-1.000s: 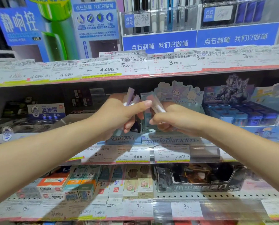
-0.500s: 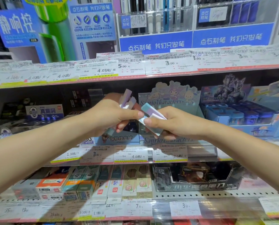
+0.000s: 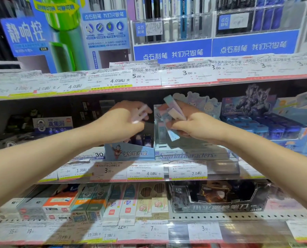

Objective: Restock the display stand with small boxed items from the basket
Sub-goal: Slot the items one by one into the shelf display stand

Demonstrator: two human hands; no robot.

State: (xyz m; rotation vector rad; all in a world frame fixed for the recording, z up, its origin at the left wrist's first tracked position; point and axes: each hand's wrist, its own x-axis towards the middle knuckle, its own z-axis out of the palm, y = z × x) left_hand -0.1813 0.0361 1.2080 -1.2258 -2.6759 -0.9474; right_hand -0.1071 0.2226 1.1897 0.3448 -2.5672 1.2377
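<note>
The hands had parted: the right hand [image 3: 193,125] gripped a fan of pastel boxes [image 3: 174,111] above the Sanrio display stand [image 3: 190,153], the left hand [image 3: 125,120] pinched two blurred boxes [image 3: 140,113]. Restocking looked imminent.

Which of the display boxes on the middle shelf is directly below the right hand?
The pastel Sanrio characters display box, under the right hand. The Ultraman eraser box sits under the left hand.

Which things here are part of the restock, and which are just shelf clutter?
In the job:
- left hand gripping small pastel boxes
- right hand gripping a bunch of pastel boxes
- cartoon-character display stand

Just lying about:
- price tags
- pencil boxes below
- blue tray at right
- pen posters above
</note>
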